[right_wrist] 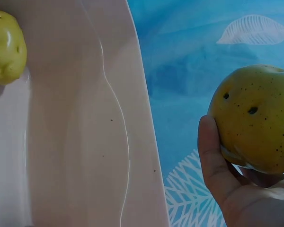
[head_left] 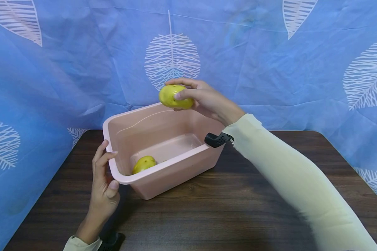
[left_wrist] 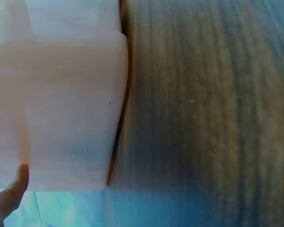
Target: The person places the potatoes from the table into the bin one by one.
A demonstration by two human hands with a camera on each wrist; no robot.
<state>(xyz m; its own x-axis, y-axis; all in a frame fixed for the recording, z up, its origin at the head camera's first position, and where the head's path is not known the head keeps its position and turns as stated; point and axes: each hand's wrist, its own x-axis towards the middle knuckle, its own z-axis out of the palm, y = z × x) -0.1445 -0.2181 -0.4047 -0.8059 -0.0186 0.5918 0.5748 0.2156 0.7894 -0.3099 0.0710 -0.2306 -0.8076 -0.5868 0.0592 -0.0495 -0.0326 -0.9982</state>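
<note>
A yellow, dark-spotted potato (head_left: pixel 172 97) is held in the fingers and thumb of my right hand (head_left: pixel 207 101), above the far rim of a pink plastic tub (head_left: pixel 172 177). The right wrist view shows this potato (right_wrist: pixel 258 118) close up, with one finger along its side. A second yellow potato (head_left: pixel 144 164) lies inside the tub at its near left end. My left hand (head_left: pixel 102 188) holds the tub's left end, bent fingers at the rim and thumb near the front corner. In the left wrist view, a fingertip (left_wrist: pixel 22 172) meets the tub's outer wall.
The tub stands at an angle on a dark wooden table (head_left: pixel 238 202). Behind the table hangs a blue cloth (head_left: pixel 254 69) with white leaf prints. A black wrist device (head_left: pixel 218 140) on the right arm overlaps the tub's right rim in the head view.
</note>
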